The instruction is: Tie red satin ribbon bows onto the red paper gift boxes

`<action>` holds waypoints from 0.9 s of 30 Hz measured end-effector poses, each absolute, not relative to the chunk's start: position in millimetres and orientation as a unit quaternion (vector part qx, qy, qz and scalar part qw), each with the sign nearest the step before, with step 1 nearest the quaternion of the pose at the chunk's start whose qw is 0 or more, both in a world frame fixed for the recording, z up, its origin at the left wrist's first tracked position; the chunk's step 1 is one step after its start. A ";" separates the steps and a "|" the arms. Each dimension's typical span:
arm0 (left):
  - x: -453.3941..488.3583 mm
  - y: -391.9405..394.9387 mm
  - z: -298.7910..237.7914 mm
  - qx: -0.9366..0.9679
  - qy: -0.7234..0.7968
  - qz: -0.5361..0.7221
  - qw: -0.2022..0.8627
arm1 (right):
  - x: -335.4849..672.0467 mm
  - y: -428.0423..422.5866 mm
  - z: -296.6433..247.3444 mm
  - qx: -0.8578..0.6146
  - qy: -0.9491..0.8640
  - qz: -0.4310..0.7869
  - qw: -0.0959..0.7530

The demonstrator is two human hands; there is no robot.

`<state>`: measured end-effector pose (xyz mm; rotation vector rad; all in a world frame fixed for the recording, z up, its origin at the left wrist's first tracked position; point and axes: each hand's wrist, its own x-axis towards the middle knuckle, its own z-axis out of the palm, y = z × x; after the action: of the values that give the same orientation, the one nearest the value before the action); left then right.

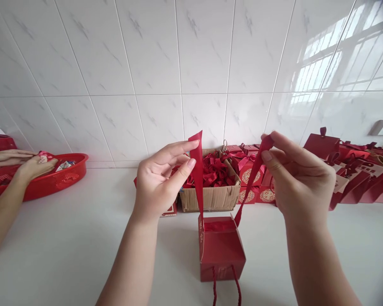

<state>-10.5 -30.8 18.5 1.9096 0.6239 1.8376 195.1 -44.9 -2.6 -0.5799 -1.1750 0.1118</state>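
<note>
On the white table in front of me stands a small dark red gift box (222, 248), with twisted cord handles (236, 285) hanging at its near side. A red ribbon (198, 178) rises from both sides of the box's top. My left hand (166, 174) pinches one ribbon end between thumb and fingers, above the box's left side. The other end is pinched in my right hand (300, 178), up to the right of the box. Between the two hands the ribbon spreads in a V. Its middle part is hidden at the box.
Behind the box sits a cardboard carton (210, 199) of red ribbons. Stacked red gift boxes (249, 170) and red bags (364, 178) line the tiled wall to the right. At left, another person's hands (35, 168) work over a red plastic basket (70, 174).
</note>
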 end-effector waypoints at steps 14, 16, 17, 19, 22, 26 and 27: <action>-6.9 -33.5 18.9 0.680 0.224 0.666 0.211 | 192.4 -48.1 -1.0 -0.261 -0.568 0.039 0.780; -7.8 -33.4 18.8 0.685 0.222 0.662 0.210 | 191.8 -48.2 -0.6 -0.259 -0.564 0.042 0.783; -8.2 -33.3 18.8 0.686 0.222 0.661 0.210 | 191.6 -48.2 -0.3 -0.259 -0.562 0.043 0.785; -8.7 -33.2 18.8 0.688 0.222 0.658 0.211 | 191.5 -48.4 0.3 -0.259 -0.559 0.043 0.787; -8.1 -32.3 18.7 0.689 0.221 0.659 0.207 | 191.5 -48.8 1.2 -0.258 -0.558 0.047 0.787; -6.4 -29.9 18.1 0.686 0.216 0.665 0.201 | 191.1 -47.9 1.6 -0.245 -0.553 0.074 0.793; -6.1 -29.5 18.0 0.688 0.215 0.663 0.203 | 190.8 -47.3 1.4 -0.246 -0.551 0.081 0.793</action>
<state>-6.1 -29.5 18.0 1.9206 0.6006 1.8492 190.8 -47.3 1.4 -0.5280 -1.1845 0.1746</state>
